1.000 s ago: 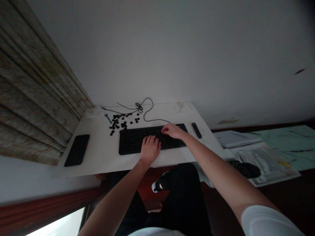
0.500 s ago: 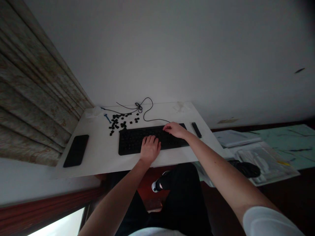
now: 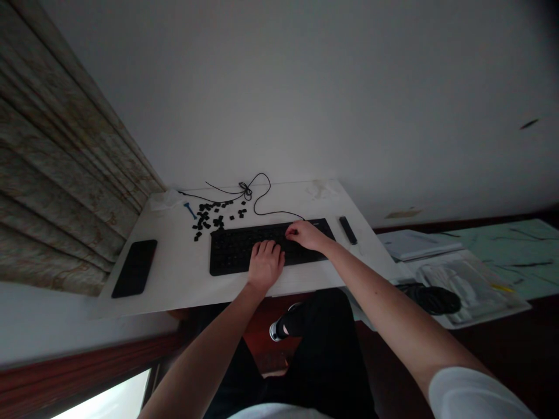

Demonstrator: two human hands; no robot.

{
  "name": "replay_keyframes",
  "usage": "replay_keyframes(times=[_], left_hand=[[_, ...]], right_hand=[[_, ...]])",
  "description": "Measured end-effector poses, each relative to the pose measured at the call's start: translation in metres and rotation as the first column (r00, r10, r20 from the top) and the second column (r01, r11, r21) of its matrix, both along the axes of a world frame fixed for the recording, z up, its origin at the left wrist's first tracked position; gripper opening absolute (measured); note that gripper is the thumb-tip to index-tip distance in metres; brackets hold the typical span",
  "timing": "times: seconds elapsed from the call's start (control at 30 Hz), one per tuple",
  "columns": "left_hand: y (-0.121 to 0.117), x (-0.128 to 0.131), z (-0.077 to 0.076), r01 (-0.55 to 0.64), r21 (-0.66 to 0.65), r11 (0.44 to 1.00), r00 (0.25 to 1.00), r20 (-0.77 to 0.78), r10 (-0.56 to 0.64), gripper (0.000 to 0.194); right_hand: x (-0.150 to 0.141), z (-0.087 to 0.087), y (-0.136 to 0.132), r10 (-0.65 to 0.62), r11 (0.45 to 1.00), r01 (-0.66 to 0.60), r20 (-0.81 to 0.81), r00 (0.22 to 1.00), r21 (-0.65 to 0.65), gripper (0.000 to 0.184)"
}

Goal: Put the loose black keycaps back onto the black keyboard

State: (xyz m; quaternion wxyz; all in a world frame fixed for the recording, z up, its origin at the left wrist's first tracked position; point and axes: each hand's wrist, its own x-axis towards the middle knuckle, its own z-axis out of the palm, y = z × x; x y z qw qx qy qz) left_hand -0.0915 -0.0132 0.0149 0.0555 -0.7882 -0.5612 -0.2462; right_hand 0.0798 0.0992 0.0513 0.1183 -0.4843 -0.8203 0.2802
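Note:
A black keyboard [image 3: 236, 250] lies on a small white table [image 3: 183, 273]. My left hand [image 3: 265, 265] rests flat on the keyboard's front middle, fingers stretched forward. My right hand [image 3: 305, 234] sits on the keyboard's right half, its fingers curled down onto the keys as in a pinch; what they hold is too small to make out. Several loose black keycaps [image 3: 212, 216] are scattered on the table behind the keyboard's left end. The keyboard's black cable [image 3: 255, 195] coils toward the wall.
A black phone [image 3: 134, 267] lies at the table's left front. A small blue tool [image 3: 190, 210] sits by the keycaps, and a slim black stick [image 3: 347, 230] lies right of the keyboard. Curtains hang left. Papers and plastic sheets [image 3: 467, 279] cover the floor at right.
My right hand shifted a little right and back, then returned leftward on the keyboard's right half. My left hand has stayed in place.

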Motion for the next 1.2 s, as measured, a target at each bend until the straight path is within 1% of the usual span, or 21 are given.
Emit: replay_keyframes(times=[0.23,0.33,0.43,0.53,0.63,0.73,0.83,0.93,1.1,1.2], left_hand=[[0.000,0.000,-0.001,-0.002,0.011,1.000,1.000,-0.012,0.002,0.019],[0.001,0.000,-0.002,0.000,0.013,1.000,1.000,-0.006,0.000,0.018],[0.001,0.000,-0.002,0.002,0.014,1.000,1.000,0.003,-0.002,0.018],[0.001,0.000,-0.003,-0.004,0.019,1.000,1.000,0.009,0.003,0.018],[0.001,0.000,-0.004,-0.004,0.024,1.000,1.000,0.012,0.004,0.019],[0.001,0.000,-0.005,0.001,0.022,1.000,1.000,0.022,-0.002,0.021],[0.001,0.000,-0.007,0.002,0.012,1.000,0.999,0.035,-0.003,0.023],[0.001,0.000,-0.008,0.005,-0.002,1.000,0.999,0.043,-0.005,0.024],[0.001,0.001,-0.008,0.010,-0.012,1.000,0.999,0.037,-0.010,0.026],[0.001,0.001,-0.007,0.011,-0.025,1.000,0.999,0.037,-0.010,0.027]], right_hand=[[-0.004,-0.001,0.008,-0.053,0.992,0.056,0.028,0.998,-0.117,0.008],[-0.004,0.000,0.010,-0.020,0.990,0.026,0.041,0.999,-0.138,0.007],[-0.003,0.000,0.012,0.025,0.992,-0.017,0.064,0.998,-0.122,0.006],[-0.001,-0.001,0.014,0.053,0.993,-0.044,0.084,0.995,-0.109,0.009],[-0.001,-0.001,0.017,0.070,0.987,-0.058,0.075,0.995,-0.152,0.011],[-0.003,0.000,0.022,0.050,0.976,-0.034,0.068,0.996,-0.214,0.010],[-0.006,0.001,0.027,0.018,0.970,0.002,0.078,0.997,-0.245,0.006],[-0.009,0.004,0.029,0.000,0.972,0.029,0.126,0.992,-0.233,0.005],[-0.012,0.013,0.026,-0.011,0.983,0.055,0.240,0.971,-0.178,0.011],[-0.014,0.017,0.025,-0.009,0.985,0.057,0.280,0.960,-0.163,0.014]])
